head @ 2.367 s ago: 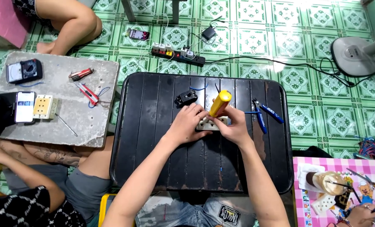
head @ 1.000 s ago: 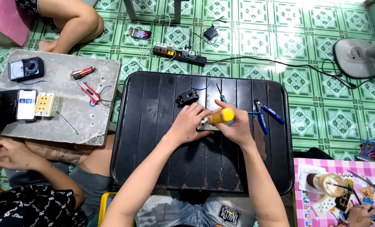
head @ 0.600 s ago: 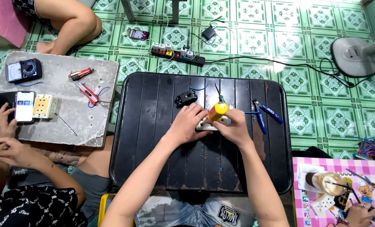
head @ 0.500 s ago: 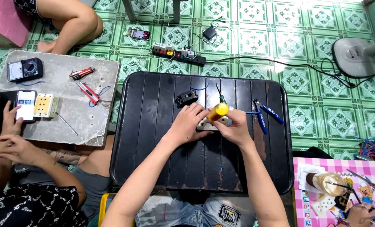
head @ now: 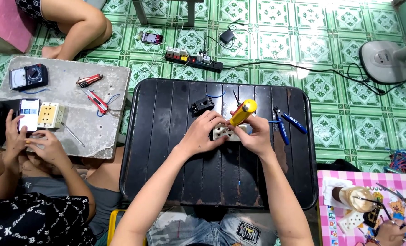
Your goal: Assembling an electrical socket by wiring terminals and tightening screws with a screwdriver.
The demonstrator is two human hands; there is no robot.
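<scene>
Black slats form the low tabletop (head: 166,159) on which the work is carried out. The white socket plate (head: 224,132) lies near the middle of this tabletop, somewhat toward the far edge. The left hand (head: 203,133) is closed on the left end of the socket plate, fingers curled over it, pinning it to the slats. The right hand (head: 257,134) is closed around the yellow-handled screwdriver (head: 242,113), which is tilted with its handle up and toward the far edge and its tip down on the socket plate; the tip itself is hidden between the hands. A small black component (head: 201,105) rests just beyond the left hand, toward the far edge. Blue-handled pliers (head: 287,123) lie just to the right of the right hand, near the right edge of the tabletop. Left of the tabletop stands a grey stone slab (head: 98,136) carrying a second socket plate (head: 51,115), a red utility knife (head: 96,100) and a black meter (head: 27,76) at its far left corner. Another person's hands (head: 30,141) hold a phone (head: 29,115) at the near left edge of that slab. A power strip (head: 194,60) lies on the green tiled floor beyond the tabletop.
</scene>
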